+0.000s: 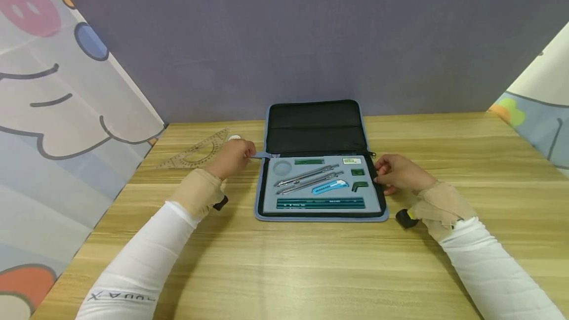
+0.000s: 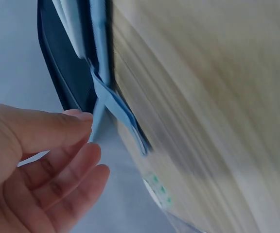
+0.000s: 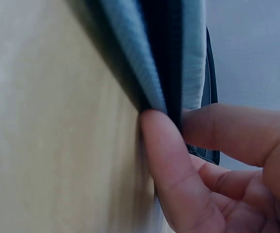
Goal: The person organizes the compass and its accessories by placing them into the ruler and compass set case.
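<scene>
Right hand (image 1: 400,174) pinches right edge of drawing case (image 1: 320,219), finger and thumb on opposite faces. Left hand (image 1: 231,157) near strap (image 1: 262,155) at case's left side, fingers bent; cannot tell if strap is held. Case lies at centre of frame, lid laid back. Cover probably soft, tray stiffer, weight modest. Better hold both side rims, keep level: compasses (image 1: 306,176), pencils (image 1: 320,203) could slip. Transparent protractor (image 1: 175,163), left of centre, looks thin, maybe fragile.
</scene>
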{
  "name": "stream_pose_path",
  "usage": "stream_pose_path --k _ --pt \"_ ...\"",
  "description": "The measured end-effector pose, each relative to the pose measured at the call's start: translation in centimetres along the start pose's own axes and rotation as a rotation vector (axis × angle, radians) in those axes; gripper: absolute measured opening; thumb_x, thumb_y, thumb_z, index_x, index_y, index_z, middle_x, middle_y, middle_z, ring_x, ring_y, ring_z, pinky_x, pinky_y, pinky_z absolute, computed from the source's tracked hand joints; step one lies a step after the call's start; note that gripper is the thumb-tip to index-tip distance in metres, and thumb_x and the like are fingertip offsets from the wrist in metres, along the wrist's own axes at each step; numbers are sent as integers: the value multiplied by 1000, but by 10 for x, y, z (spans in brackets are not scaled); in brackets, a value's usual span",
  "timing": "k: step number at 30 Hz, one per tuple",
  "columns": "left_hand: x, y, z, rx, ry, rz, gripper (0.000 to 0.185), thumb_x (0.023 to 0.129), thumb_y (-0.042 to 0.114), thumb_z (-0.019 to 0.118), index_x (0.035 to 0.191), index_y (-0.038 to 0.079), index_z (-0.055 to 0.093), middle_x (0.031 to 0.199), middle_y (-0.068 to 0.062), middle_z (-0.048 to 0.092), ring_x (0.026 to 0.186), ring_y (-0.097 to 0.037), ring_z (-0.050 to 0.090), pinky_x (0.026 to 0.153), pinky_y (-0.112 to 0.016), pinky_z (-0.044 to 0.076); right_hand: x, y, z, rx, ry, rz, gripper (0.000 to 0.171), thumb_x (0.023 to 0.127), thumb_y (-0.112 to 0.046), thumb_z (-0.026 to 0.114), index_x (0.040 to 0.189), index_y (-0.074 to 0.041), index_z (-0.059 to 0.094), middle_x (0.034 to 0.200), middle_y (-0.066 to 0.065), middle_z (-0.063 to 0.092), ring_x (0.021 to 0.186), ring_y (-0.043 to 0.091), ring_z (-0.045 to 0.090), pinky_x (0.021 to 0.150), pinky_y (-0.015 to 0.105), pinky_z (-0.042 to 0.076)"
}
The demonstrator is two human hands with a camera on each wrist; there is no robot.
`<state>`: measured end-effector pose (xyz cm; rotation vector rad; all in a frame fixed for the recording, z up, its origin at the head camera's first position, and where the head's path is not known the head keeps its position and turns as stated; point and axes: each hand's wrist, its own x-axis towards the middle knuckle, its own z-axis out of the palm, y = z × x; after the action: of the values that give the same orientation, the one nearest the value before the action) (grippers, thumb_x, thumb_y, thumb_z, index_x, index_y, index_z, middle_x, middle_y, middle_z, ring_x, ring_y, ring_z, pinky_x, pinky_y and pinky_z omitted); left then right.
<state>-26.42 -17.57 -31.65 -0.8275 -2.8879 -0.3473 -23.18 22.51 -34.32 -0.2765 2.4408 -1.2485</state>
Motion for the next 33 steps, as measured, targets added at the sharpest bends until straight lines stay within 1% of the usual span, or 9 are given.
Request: stream_pose_path --k 3,7,13,16,21,24,28,30,33 --pt "2 -9 -3 -26 -29 -54 20 77 -13 61 94 -4 66 90 -17 67 85 -31 62 76 -40 52 0 0 1 2 1 -1 30 85 5 58 109 14 41 87 12 46 65 14 55 57 29 56" --pt "6 -22 -6 -49 -92 -134 22 81 -8 62 103 -5 63 99 -19 65 93 -32 60 81 -43 50 0 1 0 1 3 0 30 85 5 58 109 14 41 87 12 46 65 14 55 57 29 56" --pt "12 -37 -9 -41 -147 -227 27 86 0 62 113 -5 61 107 -21 62 100 -34 57 86 -45 47 0 0 0 -2 1 3 31 86 4 58 110 14 41 87 13 46 66 14 55 57 29 56" --pt "14 -42 -10 -33 -147 -252 27 87 2 62 114 -4 61 107 -20 62 100 -33 57 86 -45 47 1 1 -1 -9 -2 0 31 86 4 59 110 14 41 87 13 46 66 14 55 57 30 56" --pt "19 -51 -9 -15 -115 -278 25 87 2 63 111 -4 62 106 -22 62 99 -34 58 85 -45 48 1 1 -2 -21 3 4 31 86 4 59 110 14 41 87 13 46 65 14 55 57 30 56" --pt "20 -55 -8 -10 -106 -320 26 87 3 62 113 -4 61 108 -23 61 99 -35 58 84 -46 48 2 1 -2 -25 3 5 31 86 3 59 110 14 41 87 13 46 65 14 55 57 30 56" --pt "25 -58 -8 -38 -103 -369 32 89 7 61 119 -4 58 115 -25 59 103 -38 57 86 -49 47 1 1 -2 -23 0 -1 32 86 4 59 110 14 41 87 13 46 65 14 55 57 29 56" --pt "27 -60 -8 -62 -111 -394 35 90 10 59 122 -4 56 119 -25 58 106 -39 56 88 -50 46 1 1 -2 -21 0 -5 32 86 4 59 110 14 40 88 13 46 65 14 55 57 29 56" --pt "31 -62 -8 -85 -152 -418 40 92 14 57 127 -5 51 125 -27 54 112 -40 53 92 -51 45 1 1 -1 -13 -5 -6 32 86 4 58 110 15 40 88 14 45 65 14 55 57 29 56"
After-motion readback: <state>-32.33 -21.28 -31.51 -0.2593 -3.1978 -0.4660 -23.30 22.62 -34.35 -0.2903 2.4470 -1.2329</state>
